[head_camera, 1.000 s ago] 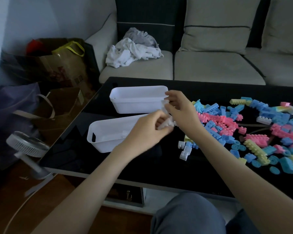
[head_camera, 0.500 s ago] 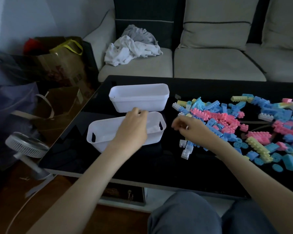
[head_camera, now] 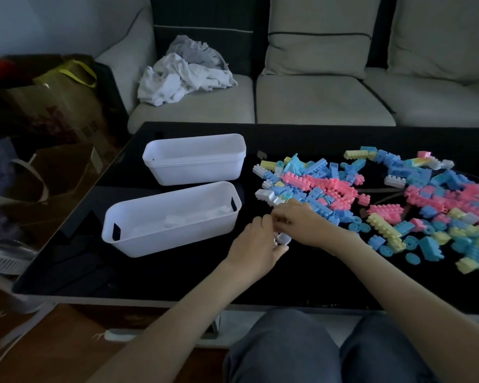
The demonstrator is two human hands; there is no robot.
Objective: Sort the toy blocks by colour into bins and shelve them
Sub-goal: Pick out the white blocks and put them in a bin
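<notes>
Two white bins stand on the left of the black table (head_camera: pixel 155 275). The near bin (head_camera: pixel 155 239) holds a few white blocks; the far bin (head_camera: pixel 197 172) looks like a nested stack, its inside hidden. A pile of pink, blue, yellow and white blocks (head_camera: pixel 329 189) covers the table's right half. My left hand (head_camera: pixel 256 248) and my right hand (head_camera: pixel 299 221) meet just right of the near bin. Both curl round a small white block piece (head_camera: pixel 283 239) between them.
A grey sofa (head_camera: pixel 315 100) with crumpled white and grey cloth (head_camera: pixel 183 76) runs behind the table. Paper and fabric bags (head_camera: pixel 53 106) crowd the floor at the left. A white fan (head_camera: pixel 0 261) stands near the table's left front corner. My knees are under the front edge.
My left hand has left the near bin and moved right. My right hand has come back from the pile edge; both now hold a white piece between them.
</notes>
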